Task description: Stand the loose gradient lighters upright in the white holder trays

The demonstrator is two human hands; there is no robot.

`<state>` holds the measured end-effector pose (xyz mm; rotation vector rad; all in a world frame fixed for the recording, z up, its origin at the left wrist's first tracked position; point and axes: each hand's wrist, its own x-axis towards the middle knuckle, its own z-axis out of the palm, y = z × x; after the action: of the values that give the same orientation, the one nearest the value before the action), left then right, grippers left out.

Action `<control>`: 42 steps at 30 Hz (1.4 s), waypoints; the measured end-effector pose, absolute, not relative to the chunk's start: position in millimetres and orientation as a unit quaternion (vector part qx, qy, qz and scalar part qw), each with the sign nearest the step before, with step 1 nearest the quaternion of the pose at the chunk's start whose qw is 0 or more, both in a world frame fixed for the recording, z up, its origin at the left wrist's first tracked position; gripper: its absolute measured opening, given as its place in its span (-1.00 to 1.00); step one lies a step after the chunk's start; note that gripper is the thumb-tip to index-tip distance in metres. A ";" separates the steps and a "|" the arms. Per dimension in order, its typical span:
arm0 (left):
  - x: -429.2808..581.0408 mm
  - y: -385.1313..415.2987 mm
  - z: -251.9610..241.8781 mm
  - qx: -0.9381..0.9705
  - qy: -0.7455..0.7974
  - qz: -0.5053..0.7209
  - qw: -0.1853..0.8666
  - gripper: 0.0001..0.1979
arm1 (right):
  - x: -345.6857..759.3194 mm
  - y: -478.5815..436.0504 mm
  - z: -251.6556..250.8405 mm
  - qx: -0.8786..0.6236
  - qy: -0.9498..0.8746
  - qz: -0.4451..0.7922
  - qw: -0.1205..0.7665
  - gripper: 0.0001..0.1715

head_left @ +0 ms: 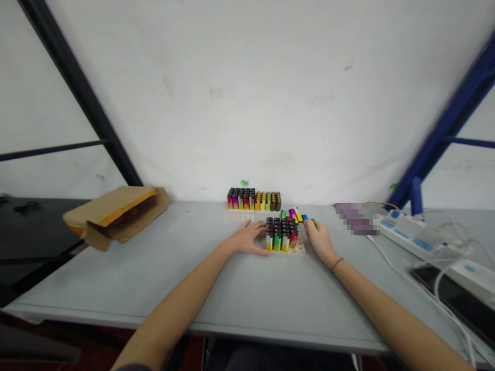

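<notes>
A pale tray holds several upright lighters with black tops and coloured bodies; bare slots show along its right side. My left hand lies at the tray's left side, thumb and fingers spread, close against the lighters. To the right of the tray, my right hand has its fingers closed on a lighter, mostly hidden by the hand. A blue lighter shows by its fingertips. Loose lighters in magenta and yellow lie just behind the tray.
Two more blocks of upright lighters, dark-topped and yellow to brown, stand by the wall. An opened cardboard box lies left. On the right are a white power strip, cables, a dark phone-like slab and a pixelated patch.
</notes>
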<state>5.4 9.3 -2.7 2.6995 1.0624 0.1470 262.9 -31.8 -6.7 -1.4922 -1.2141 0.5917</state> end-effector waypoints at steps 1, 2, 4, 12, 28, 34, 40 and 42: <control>5.4 9.0 -2.5 0.922 0.364 0.050 0.119 -0.03 | 262.2 -32.5 -6.5 -0.625 -0.512 0.243 0.537 -0.58; 5.3 8.8 -2.3 0.922 0.365 0.050 0.119 -0.04 | 261.6 -33.0 -6.4 -0.624 -0.513 0.240 0.538 -0.56; 5.1 8.7 -2.4 0.922 0.365 0.051 0.119 -0.04 | 261.3 -33.5 -6.5 -0.622 -0.513 0.239 0.540 -0.52; 5.0 9.6 -2.7 0.923 0.362 0.057 0.122 -0.02 | 263.4 -34.3 -3.6 -0.633 -0.499 0.204 0.556 -0.62; 4.9 10.0 -3.4 0.922 0.362 0.056 0.122 -0.01 | 265.7 -33.9 0.2 -0.629 -0.546 0.152 0.532 -0.59; 5.3 10.6 -4.5 0.923 0.361 0.058 0.119 -0.01 | 263.2 -42.0 12.2 -0.603 -0.599 0.142 0.508 -0.56; 4.6 10.5 -4.3 0.924 0.361 0.055 0.116 -0.01 | 271.3 -53.8 36.6 -0.585 -0.665 0.127 0.447 -0.66; 4.3 10.8 -4.9 0.924 0.361 0.055 0.115 -0.01 | 276.2 -56.2 44.3 -0.571 -0.680 0.149 0.435 -0.68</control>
<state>4.3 10.8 -4.9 2.7069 1.0564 0.1599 276.2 -56.2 44.3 -1.4209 -1.6935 0.3701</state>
